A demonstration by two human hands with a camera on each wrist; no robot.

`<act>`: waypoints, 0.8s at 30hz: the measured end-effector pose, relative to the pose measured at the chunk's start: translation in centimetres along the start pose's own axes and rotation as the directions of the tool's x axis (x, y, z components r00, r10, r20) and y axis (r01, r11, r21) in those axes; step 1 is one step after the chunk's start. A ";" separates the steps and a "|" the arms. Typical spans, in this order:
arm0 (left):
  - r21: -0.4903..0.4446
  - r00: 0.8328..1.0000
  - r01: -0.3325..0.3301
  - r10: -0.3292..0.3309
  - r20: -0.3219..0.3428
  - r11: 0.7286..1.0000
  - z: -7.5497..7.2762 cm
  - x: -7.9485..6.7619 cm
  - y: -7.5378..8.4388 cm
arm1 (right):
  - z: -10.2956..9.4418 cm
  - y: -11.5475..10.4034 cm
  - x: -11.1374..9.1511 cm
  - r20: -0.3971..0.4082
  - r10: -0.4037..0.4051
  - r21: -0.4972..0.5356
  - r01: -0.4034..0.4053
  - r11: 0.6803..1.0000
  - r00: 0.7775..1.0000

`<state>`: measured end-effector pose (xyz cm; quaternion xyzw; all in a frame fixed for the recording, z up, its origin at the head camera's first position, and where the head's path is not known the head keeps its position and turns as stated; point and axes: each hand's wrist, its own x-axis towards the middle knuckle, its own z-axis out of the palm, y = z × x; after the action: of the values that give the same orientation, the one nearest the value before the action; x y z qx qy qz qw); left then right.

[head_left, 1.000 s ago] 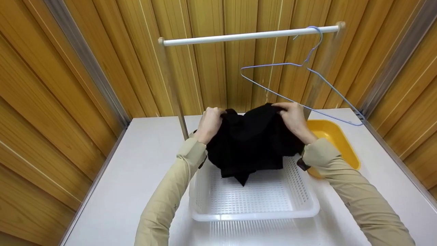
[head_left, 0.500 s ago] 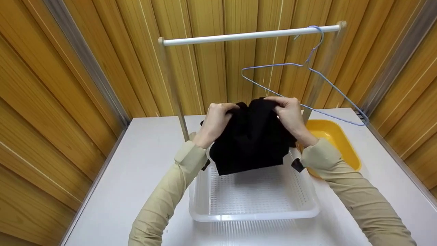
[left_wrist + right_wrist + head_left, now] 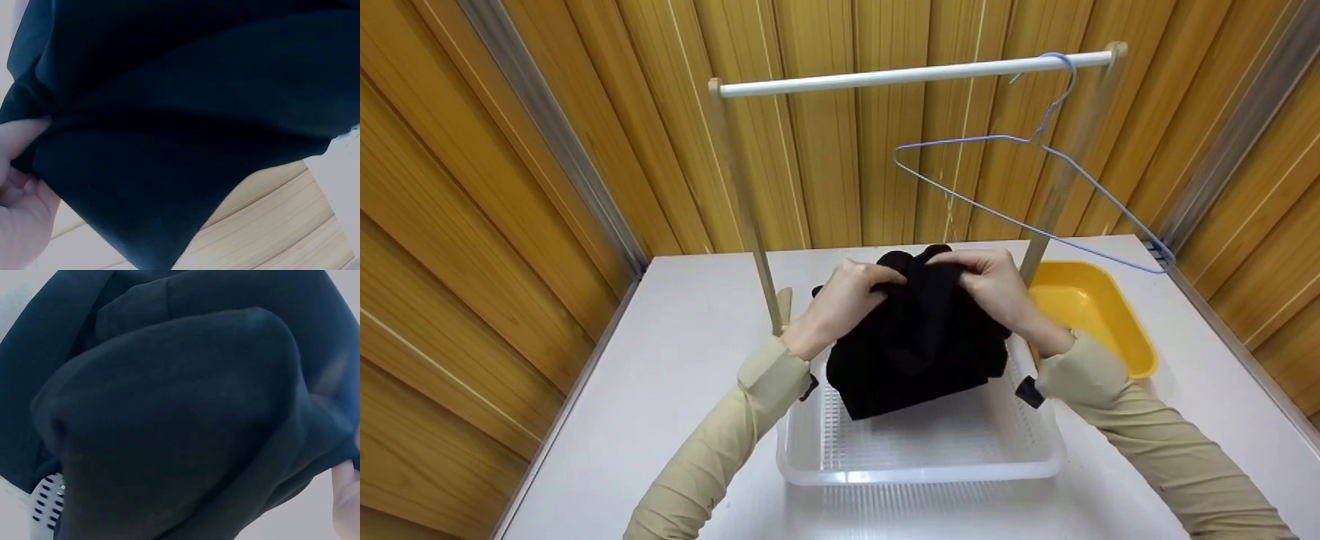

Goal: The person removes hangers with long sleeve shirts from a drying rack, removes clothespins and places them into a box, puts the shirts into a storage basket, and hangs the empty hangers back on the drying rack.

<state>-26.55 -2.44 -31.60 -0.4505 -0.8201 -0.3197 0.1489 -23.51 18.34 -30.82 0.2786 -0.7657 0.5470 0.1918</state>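
Observation:
A black cloth garment hangs bunched over the white plastic basket, held up by both hands. My left hand pinches its upper left part between thumb and fingers; in the left wrist view the thumb presses into a fold of the dark fabric. On the other side my right hand pinches the top right part. The right wrist view is mostly filled by loose folds of the garment, with fingertips at its right edge. The garment's exact kind does not show.
Behind the basket stands a rack with a white rail and wooden posts. A blue wire hanger hangs at the rail's right end. A yellow tray lies right of the basket on the white table.
The hands have come closer together along the garment, gathering its top. They rose a little, then came down nearer the basket. The hanger stays on the rail.

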 end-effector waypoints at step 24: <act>-0.048 0.929 -0.058 0.072 0.363 0.997 4.1 -4.3 -1.7 | 0.3 6.2 -4.1 0.551 -0.001 -0.138 0.092 0.986 0.834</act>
<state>-25.42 -3.17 -37.66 -0.5316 -0.8121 -0.2405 -0.0033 -24.29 20.47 -37.91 0.4260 -0.8226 0.3767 -0.0011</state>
